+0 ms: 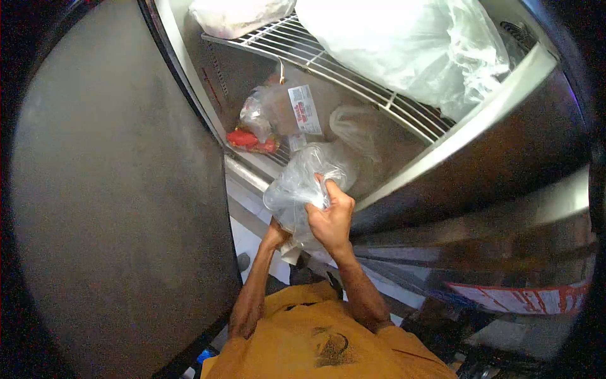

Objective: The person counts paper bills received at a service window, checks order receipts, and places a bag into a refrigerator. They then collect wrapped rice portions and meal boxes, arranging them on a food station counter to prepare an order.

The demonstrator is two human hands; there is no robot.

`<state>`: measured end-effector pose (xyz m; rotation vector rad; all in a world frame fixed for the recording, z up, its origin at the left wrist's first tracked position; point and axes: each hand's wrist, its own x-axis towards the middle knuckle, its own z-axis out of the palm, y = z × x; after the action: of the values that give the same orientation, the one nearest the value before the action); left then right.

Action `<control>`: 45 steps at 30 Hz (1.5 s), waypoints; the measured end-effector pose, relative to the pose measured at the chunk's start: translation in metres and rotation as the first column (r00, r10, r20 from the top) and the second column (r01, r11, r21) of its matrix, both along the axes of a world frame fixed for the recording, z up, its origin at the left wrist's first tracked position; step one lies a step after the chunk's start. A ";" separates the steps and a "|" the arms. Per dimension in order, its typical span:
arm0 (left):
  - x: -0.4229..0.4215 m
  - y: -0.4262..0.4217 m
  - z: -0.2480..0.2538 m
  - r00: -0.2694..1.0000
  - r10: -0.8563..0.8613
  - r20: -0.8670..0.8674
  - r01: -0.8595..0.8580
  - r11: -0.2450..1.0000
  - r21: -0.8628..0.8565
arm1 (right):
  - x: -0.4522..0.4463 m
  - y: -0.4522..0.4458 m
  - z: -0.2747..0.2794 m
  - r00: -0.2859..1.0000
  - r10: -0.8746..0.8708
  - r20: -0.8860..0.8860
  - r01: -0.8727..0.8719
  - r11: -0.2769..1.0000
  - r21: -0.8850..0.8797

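In front of the open refrigerator is a clear plastic bag (293, 189), crumpled and bunched up. My right hand (332, 218) is closed on gathered plastic at the bag's right side, thumb and fingers pinching it. At the lower left of the same bag, my left hand (276, 235) holds it from beneath, its fingers mostly hidden by the plastic. What the bag contains, if anything, I cannot make out. Just beyond it, on the lower rack, lie a clear package with a white and red label (304, 109) and a red packaged item (251, 139).
A wire shelf (315, 60) above bears a large white plastic bag (410, 47) and another wrapped bundle (240, 16). The dark refrigerator door (126, 189) stands open on the left. The cabinet's pale frame edge (461, 129) runs along the right.
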<state>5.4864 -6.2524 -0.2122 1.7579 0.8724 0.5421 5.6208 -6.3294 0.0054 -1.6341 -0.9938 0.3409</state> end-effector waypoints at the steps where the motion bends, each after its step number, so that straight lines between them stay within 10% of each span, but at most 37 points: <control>1: 0.009 0.001 0.008 1.000 0.017 0.009 -0.017 1.000 0.001 | 0.000 0.005 0.010 0.999 -0.020 0.051 0.017 0.998 0.057; 8: 0.140 0.051 0.119 0.986 0.069 0.150 -0.075 0.997 0.034 | 0.033 0.058 0.069 0.900 -0.373 0.225 0.228 0.843 0.486; 15: 0.248 0.070 0.205 0.977 0.118 0.175 -0.120 0.993 -0.002 | 0.082 0.065 0.060 0.855 -0.437 0.281 0.468 0.882 -0.053; 18: 0.262 0.072 0.222 0.977 0.136 0.166 -0.135 0.991 -0.014 | 0.080 0.068 0.052 0.745 -0.529 0.406 0.459 0.849 0.263; 23: 0.259 0.069 0.234 0.977 0.150 0.151 -0.147 0.989 -0.030 | 0.105 0.102 0.044 0.931 -0.365 -0.010 0.365 0.930 0.049; 30: 0.172 0.053 0.093 0.782 0.470 0.409 -0.558 0.821 0.124 | 0.088 0.085 0.024 0.916 -0.400 -0.037 0.398 0.916 -0.049; 32: 0.130 0.000 0.081 0.808 0.500 0.313 -0.562 0.814 0.150 | 0.077 0.073 0.002 0.974 -0.160 0.164 0.148 0.986 0.083; 34: 0.106 -0.048 0.062 0.824 0.504 0.259 -0.514 0.857 -0.035 | 0.034 0.040 0.037 0.981 0.144 -0.131 -0.156 0.984 -0.089; 36: 0.085 -0.089 0.043 0.871 0.450 0.195 -0.431 0.892 -0.137 | -0.020 0.003 0.069 0.888 0.364 -0.282 -0.320 0.928 0.191; 38: 0.059 -0.132 0.026 0.938 0.321 0.131 -0.310 0.946 -0.097 | -0.061 -0.042 0.100 0.855 0.515 -0.051 -0.484 0.830 0.276; 42: -0.019 -0.202 0.005 1.000 0.026 -0.017 -0.026 1.000 0.002 | -0.165 -0.121 0.114 0.854 0.495 0.158 -0.516 0.771 0.374; 45: -0.088 -0.245 -0.006 0.994 -0.045 -0.105 0.050 0.998 0.043 | -0.198 -0.104 0.106 0.920 0.088 0.381 -0.316 0.741 0.593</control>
<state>5.3988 -6.4970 -0.2182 1.8574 0.8937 0.4463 5.4229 -6.4335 0.1119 -0.9505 -1.3696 -0.1476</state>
